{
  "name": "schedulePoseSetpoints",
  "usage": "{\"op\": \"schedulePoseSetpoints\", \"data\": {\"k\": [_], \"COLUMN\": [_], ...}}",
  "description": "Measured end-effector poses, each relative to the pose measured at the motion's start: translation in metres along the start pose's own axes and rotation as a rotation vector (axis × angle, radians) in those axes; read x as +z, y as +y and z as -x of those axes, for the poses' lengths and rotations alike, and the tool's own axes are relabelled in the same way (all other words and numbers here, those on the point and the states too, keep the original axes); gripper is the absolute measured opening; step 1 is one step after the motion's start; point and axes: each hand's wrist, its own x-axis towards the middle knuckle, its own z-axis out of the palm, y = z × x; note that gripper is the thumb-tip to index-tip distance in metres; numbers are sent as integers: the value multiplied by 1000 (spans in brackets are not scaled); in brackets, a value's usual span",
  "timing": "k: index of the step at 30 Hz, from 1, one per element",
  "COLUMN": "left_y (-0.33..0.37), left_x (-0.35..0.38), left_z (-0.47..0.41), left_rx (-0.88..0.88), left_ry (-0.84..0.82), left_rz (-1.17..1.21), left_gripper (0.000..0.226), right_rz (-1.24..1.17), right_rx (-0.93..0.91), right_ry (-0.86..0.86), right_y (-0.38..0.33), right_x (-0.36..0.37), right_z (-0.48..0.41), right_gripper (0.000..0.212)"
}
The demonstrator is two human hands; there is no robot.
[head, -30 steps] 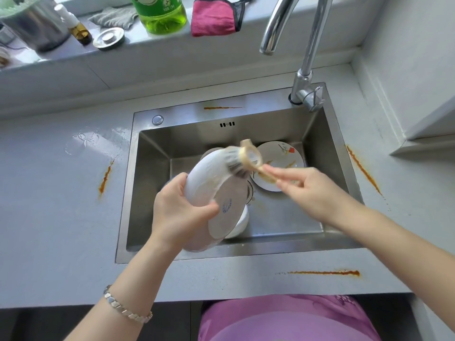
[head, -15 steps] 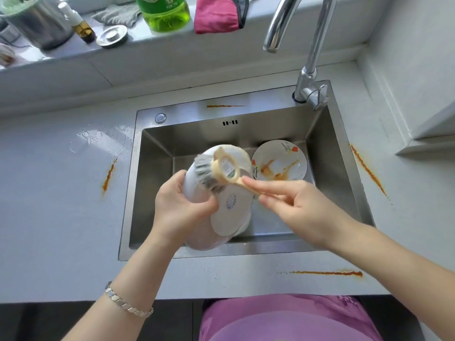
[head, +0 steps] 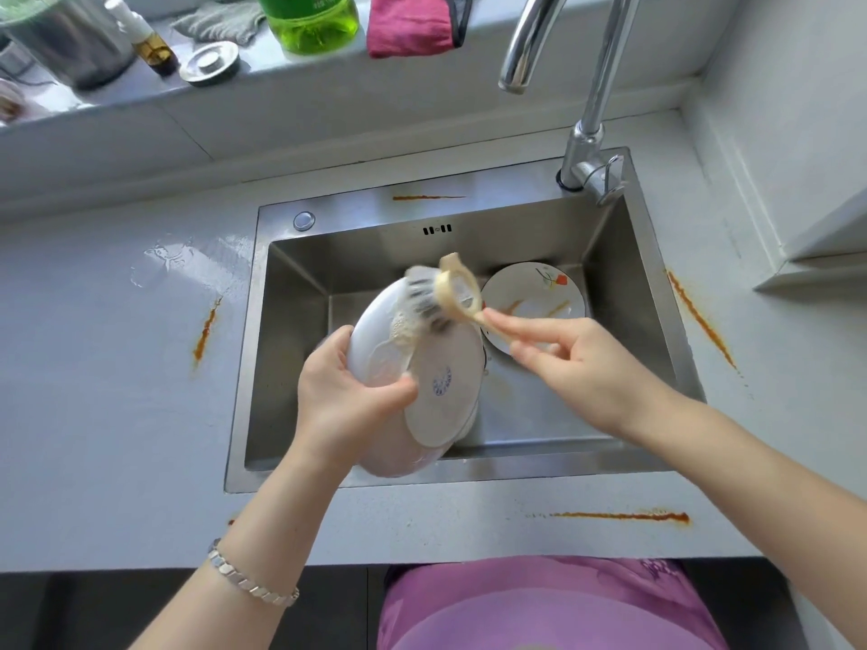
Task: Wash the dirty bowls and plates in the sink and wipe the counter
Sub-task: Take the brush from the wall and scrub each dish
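Observation:
Over the steel sink (head: 291, 349) my left hand (head: 349, 401) grips a white bowl (head: 441, 387) by its rim, tilted with its underside and blue mark facing me. My right hand (head: 577, 358) pinches the handle of a round dish brush (head: 445, 293), whose bristles press on the bowl's upper edge, where there is foam. A dirty white plate (head: 539, 293) with a flower print and orange smears lies in the sink at the back right. Part of another white dish shows under the bowl.
Orange sauce streaks mark the counter (head: 117, 415) at left (head: 206, 330), right (head: 699, 316), front (head: 619, 516) and the sink's back rim. The tap (head: 586, 110) arches over the sink. On the ledge stand a green soap bottle (head: 309, 21), a pink cloth (head: 408, 25), a grey rag and a sink plug.
The brush swept left across the bowl's underside, then back up to its upper edge. Foam now shows on the bowl. My left hand keeps its grip.

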Motion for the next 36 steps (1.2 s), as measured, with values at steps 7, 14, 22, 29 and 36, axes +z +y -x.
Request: {"op": "schedulePoseSetpoints", "data": {"k": [7,14,22,29,36], "left_y": [-4,-1,-4,8,7], "left_x": [-7,-8,1,10,16], "left_z": [-1,-14,-24,-50,-50], "left_rx": [-166,-112,-193,-229,-133], "left_ry": [55,131,228,433,415], "left_rz": [338,477,694,875,823], "left_gripper": [30,32,34,39,50], "right_rz": [-46,-73,-137,-78,31], "right_rx": [153,220,257,82,-12], "right_ry": [48,112,175,30,57], "right_y": [13,26,37,30,33], "right_x": [-12,-6,0,38,46], "right_z": [-4,-7,-17,10,7], "right_gripper": [40,39,37,42,43]}}
